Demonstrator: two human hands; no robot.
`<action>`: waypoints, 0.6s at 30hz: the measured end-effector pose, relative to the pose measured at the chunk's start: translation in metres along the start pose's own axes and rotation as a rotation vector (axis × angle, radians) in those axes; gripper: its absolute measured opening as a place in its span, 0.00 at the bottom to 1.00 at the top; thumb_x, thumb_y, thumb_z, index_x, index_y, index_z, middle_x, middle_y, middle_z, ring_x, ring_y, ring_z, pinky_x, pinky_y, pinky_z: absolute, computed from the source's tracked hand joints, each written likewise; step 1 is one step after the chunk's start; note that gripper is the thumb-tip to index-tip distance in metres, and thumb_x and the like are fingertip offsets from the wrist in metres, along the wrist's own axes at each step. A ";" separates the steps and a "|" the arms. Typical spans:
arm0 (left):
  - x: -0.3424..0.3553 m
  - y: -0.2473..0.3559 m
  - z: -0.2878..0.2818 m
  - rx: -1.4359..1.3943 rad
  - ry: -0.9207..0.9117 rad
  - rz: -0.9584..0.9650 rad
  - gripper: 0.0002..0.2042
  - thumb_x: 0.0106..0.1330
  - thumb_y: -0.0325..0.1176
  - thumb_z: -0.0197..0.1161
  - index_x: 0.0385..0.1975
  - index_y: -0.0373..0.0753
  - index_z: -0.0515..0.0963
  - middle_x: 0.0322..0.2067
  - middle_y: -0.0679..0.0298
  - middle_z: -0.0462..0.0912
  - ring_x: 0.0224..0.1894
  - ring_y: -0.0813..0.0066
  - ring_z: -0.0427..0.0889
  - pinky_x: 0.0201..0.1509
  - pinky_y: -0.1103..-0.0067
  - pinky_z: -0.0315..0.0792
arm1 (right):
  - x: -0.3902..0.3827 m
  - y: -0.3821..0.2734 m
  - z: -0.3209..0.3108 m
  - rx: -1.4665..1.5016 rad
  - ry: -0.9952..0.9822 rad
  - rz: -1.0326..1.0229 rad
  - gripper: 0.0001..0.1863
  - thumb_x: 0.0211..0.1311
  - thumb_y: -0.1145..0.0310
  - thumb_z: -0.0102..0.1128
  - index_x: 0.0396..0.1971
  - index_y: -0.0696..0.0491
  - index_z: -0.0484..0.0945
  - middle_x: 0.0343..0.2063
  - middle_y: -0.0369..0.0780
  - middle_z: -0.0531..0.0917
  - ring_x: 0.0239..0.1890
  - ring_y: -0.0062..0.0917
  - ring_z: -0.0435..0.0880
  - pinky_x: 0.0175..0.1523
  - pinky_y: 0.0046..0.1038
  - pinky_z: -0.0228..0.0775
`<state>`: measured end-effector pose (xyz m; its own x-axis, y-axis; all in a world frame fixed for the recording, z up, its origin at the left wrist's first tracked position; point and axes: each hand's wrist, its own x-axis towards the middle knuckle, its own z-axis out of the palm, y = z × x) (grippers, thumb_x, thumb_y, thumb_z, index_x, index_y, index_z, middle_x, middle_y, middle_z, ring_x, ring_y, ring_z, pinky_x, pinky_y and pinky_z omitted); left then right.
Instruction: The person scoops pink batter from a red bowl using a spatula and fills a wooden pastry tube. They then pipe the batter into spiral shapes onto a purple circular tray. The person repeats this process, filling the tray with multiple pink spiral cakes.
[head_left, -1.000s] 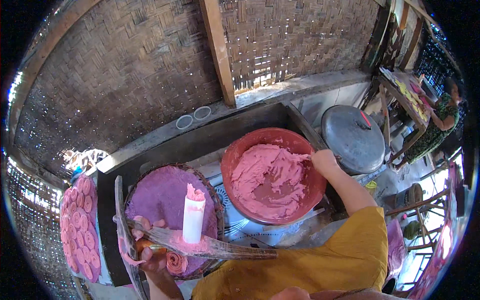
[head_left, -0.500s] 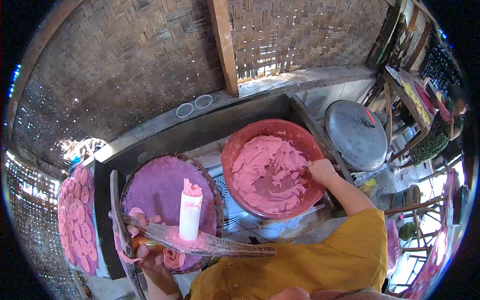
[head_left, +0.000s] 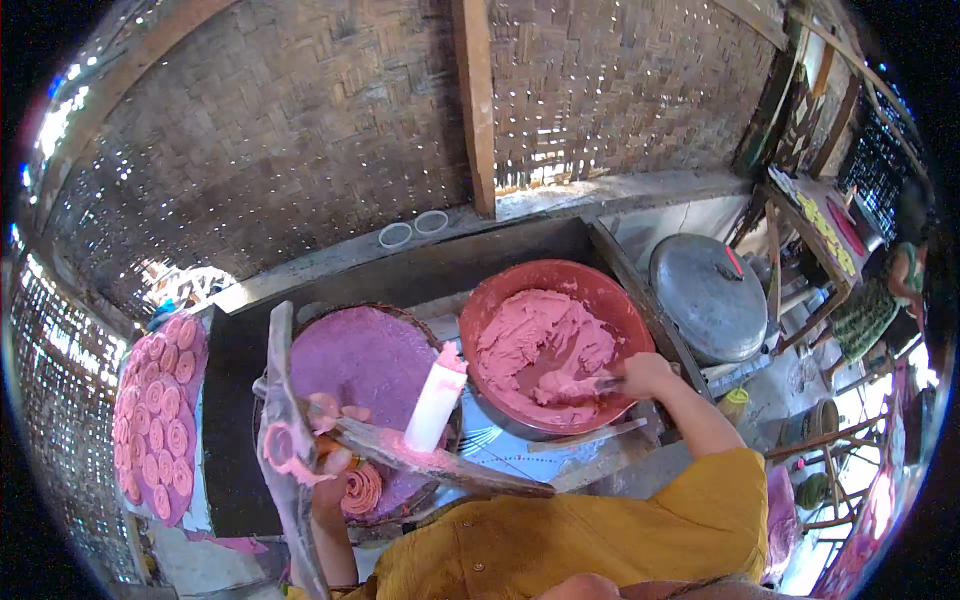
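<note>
My right hand (head_left: 650, 377) is closed round the handle of a spatula or spoon (head_left: 603, 385), its blade covered by pink dough (head_left: 545, 335) in a red basin (head_left: 632, 310). My left hand (head_left: 333, 470) is wrapped about a wooden press (head_left: 470, 474) near its crossed arms, some fingers hidden behind the wood. A white tube (head_left: 432, 405) stands tilted on the press, pink dough bulging from its top. Beneath lies a round tray (head_left: 365, 350) with a purple sheet and a coiled pink dough spiral (head_left: 360, 492).
On the left, a board (head_left: 160, 415) carries many pink spirals. A dark wooden trough wall (head_left: 400, 285) runs behind. A large metal lid (head_left: 708, 298) sits to the right. Two white rings (head_left: 412, 229) lie on the ledge. Another person (head_left: 880, 300) is at the far right.
My right hand has drawn the spatula through the dough, gathering a lump on the near right side. The press has tilted, and its tube now leans right; the view has shifted.
</note>
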<state>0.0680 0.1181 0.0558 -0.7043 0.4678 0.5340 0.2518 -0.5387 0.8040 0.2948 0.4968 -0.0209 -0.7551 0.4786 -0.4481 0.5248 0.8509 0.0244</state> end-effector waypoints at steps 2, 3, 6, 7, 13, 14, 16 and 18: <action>0.010 0.015 0.017 -0.016 0.024 -0.058 0.15 0.49 0.28 0.65 0.35 0.32 0.70 0.31 0.56 0.73 0.28 0.64 0.76 0.26 0.70 0.77 | -0.014 0.035 0.007 0.337 0.109 -0.133 0.15 0.48 0.62 0.55 0.35 0.53 0.79 0.19 0.42 0.78 0.20 0.28 0.77 0.25 0.28 0.67; 0.012 0.012 0.019 -0.111 0.022 -0.154 0.13 0.51 0.30 0.63 0.33 0.33 0.71 0.28 0.57 0.74 0.26 0.67 0.76 0.23 0.73 0.74 | -0.039 0.034 -0.012 0.571 0.074 -0.127 0.16 0.49 0.61 0.55 0.36 0.54 0.79 0.17 0.39 0.77 0.18 0.24 0.75 0.23 0.25 0.65; 0.001 -0.010 0.014 0.087 0.010 -0.233 0.13 0.48 0.34 0.65 0.30 0.35 0.73 0.24 0.62 0.75 0.24 0.75 0.75 0.23 0.80 0.70 | -0.069 0.024 -0.037 1.075 -0.043 -0.209 0.19 0.52 0.56 0.56 0.38 0.55 0.77 0.15 0.31 0.72 0.15 0.15 0.67 0.21 0.19 0.59; -0.007 -0.037 0.005 0.456 -0.008 -0.122 0.18 0.41 0.34 0.71 0.30 0.35 0.74 0.24 0.65 0.75 0.25 0.78 0.74 0.28 0.80 0.71 | -0.076 0.019 -0.035 1.204 -0.087 -0.240 0.21 0.53 0.54 0.57 0.38 0.55 0.77 0.15 0.29 0.71 0.15 0.13 0.64 0.20 0.18 0.57; -0.006 -0.047 0.079 0.320 -0.373 -0.284 0.15 0.54 0.30 0.60 0.42 0.39 0.69 0.35 0.67 0.75 0.37 0.78 0.74 0.44 0.79 0.70 | -0.117 -0.050 -0.040 1.647 -0.247 -0.530 0.33 0.46 0.43 0.59 0.40 0.59 0.75 0.16 0.29 0.66 0.16 0.13 0.59 0.19 0.16 0.46; -0.004 -0.043 0.079 0.286 -0.396 -0.292 0.16 0.54 0.31 0.60 0.43 0.39 0.69 0.36 0.66 0.75 0.38 0.77 0.74 0.44 0.78 0.70 | -0.116 -0.049 -0.037 1.530 -0.258 -0.545 0.33 0.47 0.43 0.59 0.41 0.59 0.75 0.16 0.29 0.66 0.16 0.13 0.59 0.20 0.16 0.47; 0.000 -0.036 0.081 0.218 -0.442 -0.307 0.17 0.54 0.35 0.60 0.43 0.39 0.69 0.37 0.64 0.75 0.38 0.74 0.75 0.45 0.77 0.70 | -0.114 -0.040 -0.031 1.304 -0.255 -0.548 0.33 0.48 0.43 0.57 0.42 0.59 0.74 0.16 0.30 0.67 0.17 0.14 0.59 0.21 0.16 0.49; 0.003 -0.022 0.081 0.418 -0.512 -0.239 0.21 0.49 0.39 0.63 0.43 0.40 0.70 0.37 0.61 0.76 0.39 0.69 0.76 0.45 0.75 0.70 | -0.137 -0.049 -0.066 0.852 0.107 -0.612 0.27 0.51 0.46 0.55 0.43 0.53 0.75 0.16 0.34 0.72 0.19 0.21 0.69 0.24 0.23 0.59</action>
<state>0.1143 0.1880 0.0604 -0.3967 0.8665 0.3031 0.4354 -0.1131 0.8931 0.3468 0.4040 0.0980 -0.9935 0.0707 -0.0892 0.1133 0.5401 -0.8339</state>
